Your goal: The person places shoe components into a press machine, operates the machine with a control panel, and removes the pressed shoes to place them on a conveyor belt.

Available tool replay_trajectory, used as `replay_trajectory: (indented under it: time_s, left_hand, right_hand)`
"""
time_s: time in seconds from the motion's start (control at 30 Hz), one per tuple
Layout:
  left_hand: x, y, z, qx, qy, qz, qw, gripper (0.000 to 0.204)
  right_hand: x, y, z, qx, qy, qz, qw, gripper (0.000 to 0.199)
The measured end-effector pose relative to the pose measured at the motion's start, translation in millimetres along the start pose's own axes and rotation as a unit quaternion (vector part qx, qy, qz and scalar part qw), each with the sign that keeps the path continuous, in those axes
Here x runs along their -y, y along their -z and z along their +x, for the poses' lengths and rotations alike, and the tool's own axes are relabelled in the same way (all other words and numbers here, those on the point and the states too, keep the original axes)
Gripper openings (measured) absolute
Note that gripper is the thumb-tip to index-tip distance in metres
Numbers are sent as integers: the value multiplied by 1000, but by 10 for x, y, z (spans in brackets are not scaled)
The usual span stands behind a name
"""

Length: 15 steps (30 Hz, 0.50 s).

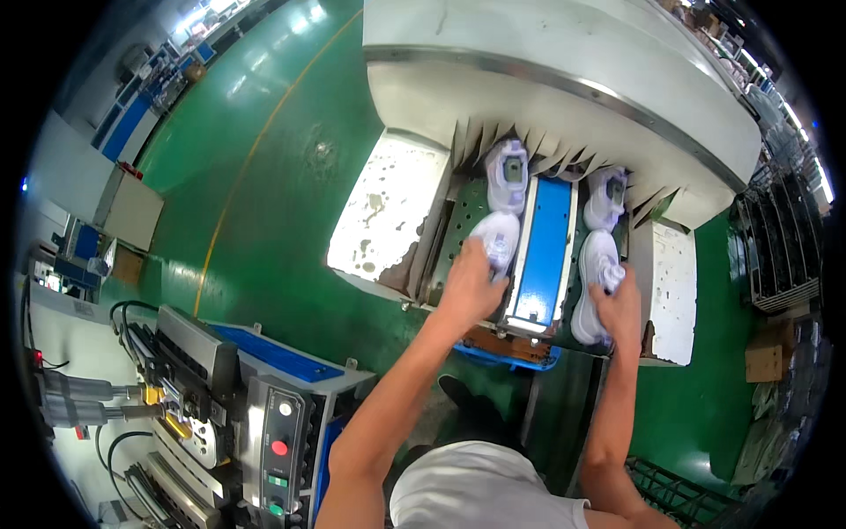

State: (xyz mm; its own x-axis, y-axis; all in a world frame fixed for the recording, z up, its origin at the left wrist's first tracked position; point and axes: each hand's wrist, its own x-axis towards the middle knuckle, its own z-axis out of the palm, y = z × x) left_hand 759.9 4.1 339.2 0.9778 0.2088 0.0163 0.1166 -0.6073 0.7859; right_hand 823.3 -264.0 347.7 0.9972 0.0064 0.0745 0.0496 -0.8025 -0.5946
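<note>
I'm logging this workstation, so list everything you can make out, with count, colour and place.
Sneakers: four, pale lavender-white, two each side of the blue panel
Blue panel: one, blue, between the sneaker pairs
Tunnel machine: one, off-white, top centre
Flaps: several, pale, across its opening
Side shelves: two, white, flanking the opening
Press machine: one, grey, lower left
Control panel: one, dark, coloured buttons, on the press
Rack: one, black, right
Cardboard box: one, brown, below the rack in view
Floor: green, throughout
Shirt: one, whitish, bottom centre
Left hand: one, on near left sneaker
Right hand: one, on near right sneaker
</note>
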Motion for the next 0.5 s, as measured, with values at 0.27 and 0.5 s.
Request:
replay_trajectory:
  time_s: [0.27,0.5]
  left_hand:
    - [-142,236,886,-90,-51,61,993,71]
    - [773,194,-2278,-255,-14,-58,965,35]
  right_hand:
    - [-67,-338,1298,-47,121,20,991,79]
    - [1536,-1169,-1376,188,322,294,880,32]
